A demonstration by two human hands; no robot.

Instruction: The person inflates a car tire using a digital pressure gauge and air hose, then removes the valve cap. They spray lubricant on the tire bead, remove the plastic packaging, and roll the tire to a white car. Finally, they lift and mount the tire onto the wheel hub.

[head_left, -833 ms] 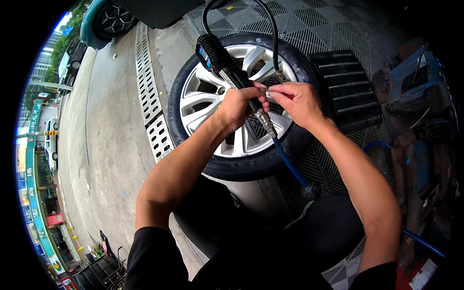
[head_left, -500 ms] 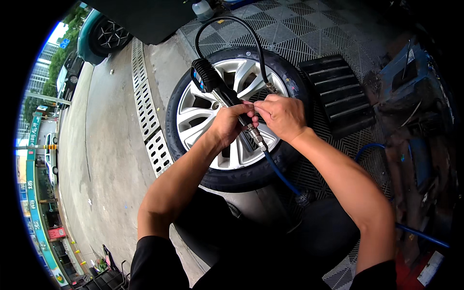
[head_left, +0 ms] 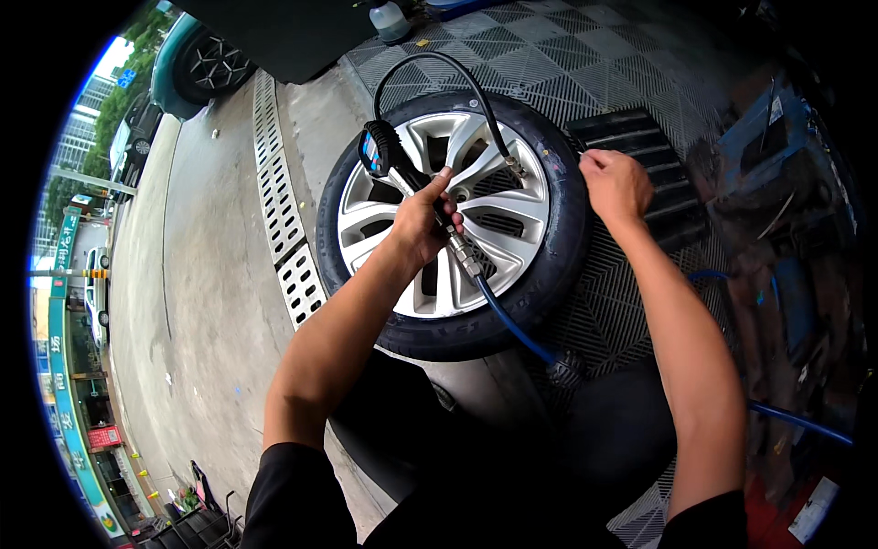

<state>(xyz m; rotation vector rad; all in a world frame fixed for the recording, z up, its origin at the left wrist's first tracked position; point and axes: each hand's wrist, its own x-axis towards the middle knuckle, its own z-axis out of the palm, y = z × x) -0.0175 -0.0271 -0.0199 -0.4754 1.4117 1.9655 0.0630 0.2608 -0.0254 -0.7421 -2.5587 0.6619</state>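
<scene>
My left hand (head_left: pixel 423 222) grips a black tyre inflator gun (head_left: pixel 395 165) with a digital gauge head, held over an alloy wheel with a tyre (head_left: pixel 361 233) lying on its side. A black hose (head_left: pixel 430 57) loops from the gun to a metal chuck (head_left: pixel 514 167) over the rim. A blue air hose (head_left: pixel 505 317) leaves the gun's lower fitting. My right hand (head_left: pixel 611 183) is pinched closed at the tyre's right side; whether something small sits between its fingertips I cannot make out.
A black ridged block (head_left: pixel 668 194) lies right of the tyre on grated mats (head_left: pixel 558 55). A perforated drain cover (head_left: pixel 274 183) runs along the left beside concrete (head_left: pixel 210 329). A teal car (head_left: pixel 174 55) and white jug (head_left: pixel 389 20) stand farther back; dark blue equipment (head_left: pixel 764 156) is at the right.
My right hand has left the gun and moved right to beside the tyre's edge, fingers still closed. My left hand keeps hold of the gun, its thumb now pointing more upward.
</scene>
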